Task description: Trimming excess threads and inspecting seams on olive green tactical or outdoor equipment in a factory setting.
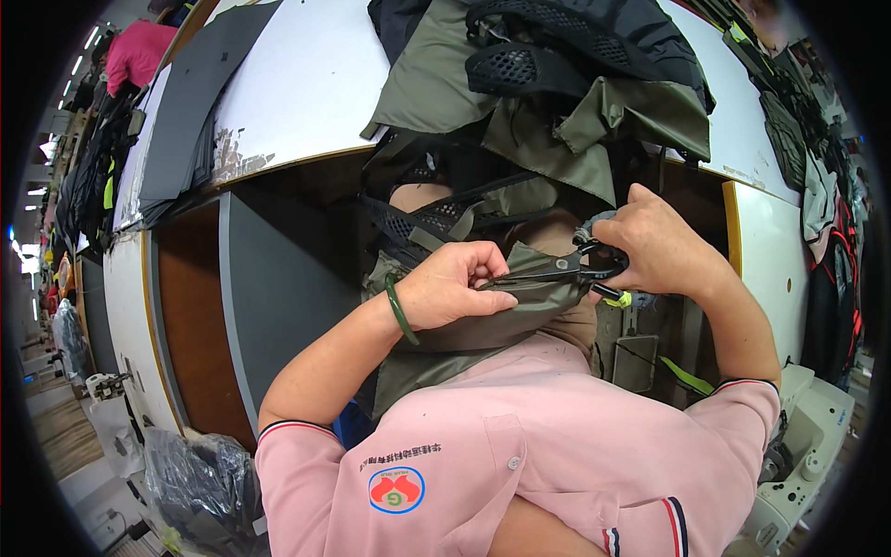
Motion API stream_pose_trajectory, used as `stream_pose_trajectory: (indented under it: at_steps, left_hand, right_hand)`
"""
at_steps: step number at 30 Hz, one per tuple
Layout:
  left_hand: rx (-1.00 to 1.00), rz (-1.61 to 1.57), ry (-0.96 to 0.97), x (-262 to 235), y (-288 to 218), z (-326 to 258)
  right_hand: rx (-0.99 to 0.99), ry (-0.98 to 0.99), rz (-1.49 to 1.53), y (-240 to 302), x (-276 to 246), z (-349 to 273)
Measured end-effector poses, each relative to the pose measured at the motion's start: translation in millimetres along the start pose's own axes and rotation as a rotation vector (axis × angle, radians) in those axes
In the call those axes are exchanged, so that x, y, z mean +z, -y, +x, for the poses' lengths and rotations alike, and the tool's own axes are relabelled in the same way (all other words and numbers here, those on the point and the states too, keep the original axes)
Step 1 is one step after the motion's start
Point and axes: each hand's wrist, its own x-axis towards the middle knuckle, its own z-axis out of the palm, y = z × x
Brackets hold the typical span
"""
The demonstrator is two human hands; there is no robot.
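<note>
We see a white worktable (306, 84) with dark grey sheets (186, 111) stacked at its left, black mesh pieces (520, 65) heaped up top, a white sewing machine (807, 436) at right, and a crumpled plastic bag (195, 483) low left

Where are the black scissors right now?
In the head view, the black-handled scissors are right of centre in the right hand, their blades pointing left at the olive-green fabric pinched by the left hand.
</note>
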Motion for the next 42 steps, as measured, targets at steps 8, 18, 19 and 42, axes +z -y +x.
stream_pose_trajectory:
  at_steps: [8,18,19,42]
  left_hand:
    - [0.085,0.011,-0.032,7.2,-2.2,-4.6]
    - [1.050,1.089,-0.502,9.2,8.6,-22.6]
    - [1.049,1.090,-0.503,8.7,12.3,-23.2]
    - [1.131,0.778,-0.431,13.0,38.4,-22.0]
  right_hand:
    - [0.043,0.028,0.566,-3.2,27.0,11.8]
    - [-0.064,0.148,0.905,26.4,49.8,-4.7]
    - [-0.063,0.146,0.842,26.1,51.1,-6.3]
    - [-0.141,-0.176,0.054,8.1,-5.2,-12.8]
